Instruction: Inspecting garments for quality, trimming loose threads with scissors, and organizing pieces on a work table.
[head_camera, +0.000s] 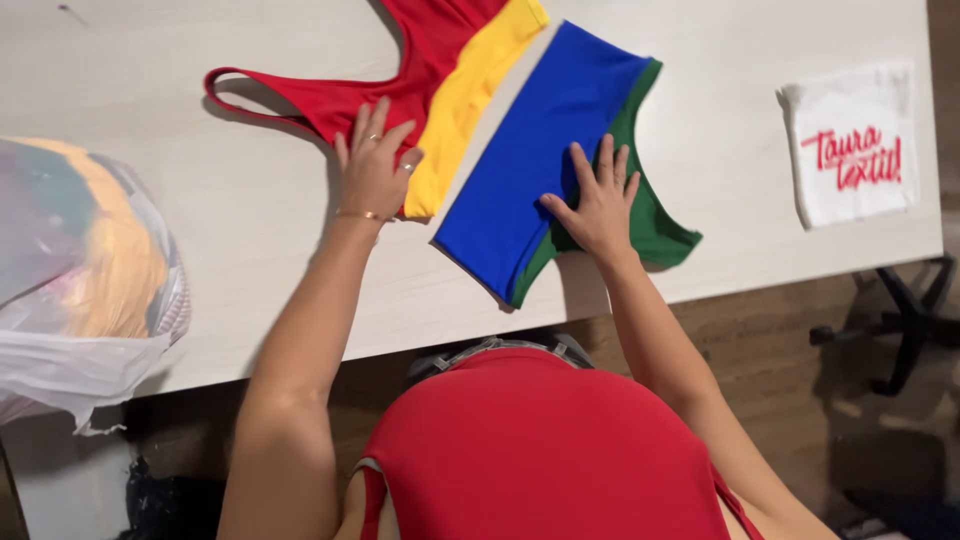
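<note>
Two small garments lie flat on a pale wooden table. The left one is a red top with a yellow band; my left hand, with rings and a thin bracelet, rests flat on it where red meets yellow. The right one is a blue and green top; my right hand presses flat on it, fingers spread, at the blue-green seam. Neither hand grips anything. The two garments lie side by side, nearly touching.
A clear plastic bag stuffed with coloured fabric sits at the table's left edge. A small white cloth bag with red lettering lies at the right. Below the near table edge are a brown floor and a chair base.
</note>
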